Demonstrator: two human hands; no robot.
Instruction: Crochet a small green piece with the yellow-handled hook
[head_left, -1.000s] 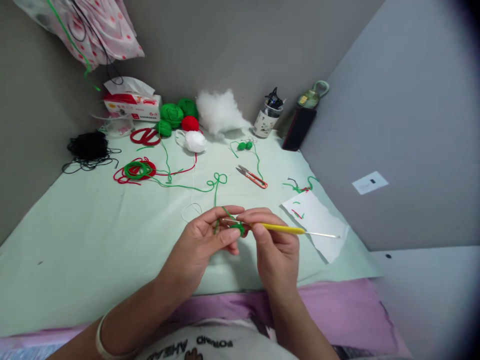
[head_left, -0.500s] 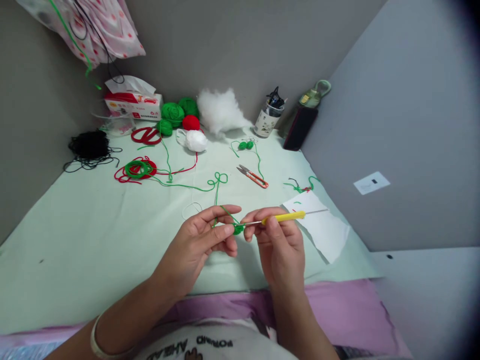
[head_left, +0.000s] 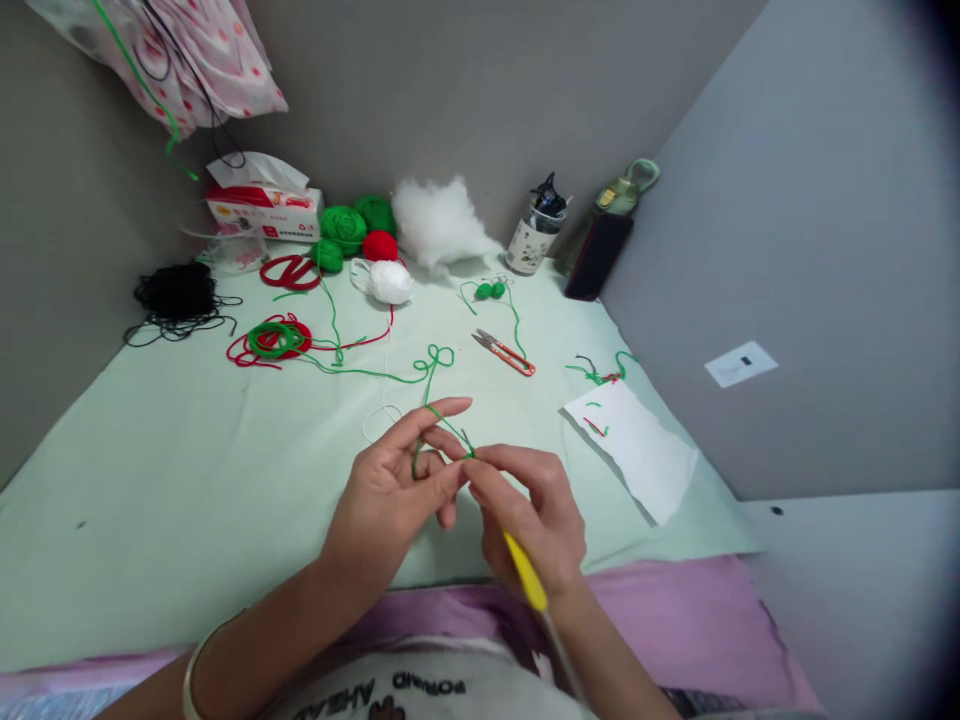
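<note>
My left hand (head_left: 390,495) pinches a small green crochet piece (head_left: 470,454) between thumb and finger, with its index finger stretched out. Green yarn (head_left: 446,423) runs over that index finger and back across the table to a loose tangle. At the same piece, the fingertips of my right hand (head_left: 544,505) meet the left ones. A crochet hook (head_left: 527,575) with a yellow handle lies in my right palm, pointing down toward my body. Fingers hide most of the green piece.
Orange thread snips (head_left: 504,353) lie ahead, below two small green balls (head_left: 490,291). White paper (head_left: 637,455) with yarn scraps is at right. Farther back are yarn balls (head_left: 343,230), white stuffing (head_left: 442,225), red scissors (head_left: 290,271), a pen cup (head_left: 529,243), a bottle and a phone (head_left: 600,255).
The crochet hook has swung from pointing across to the right down into my right palm. My right fingertips have moved left onto the green piece.
</note>
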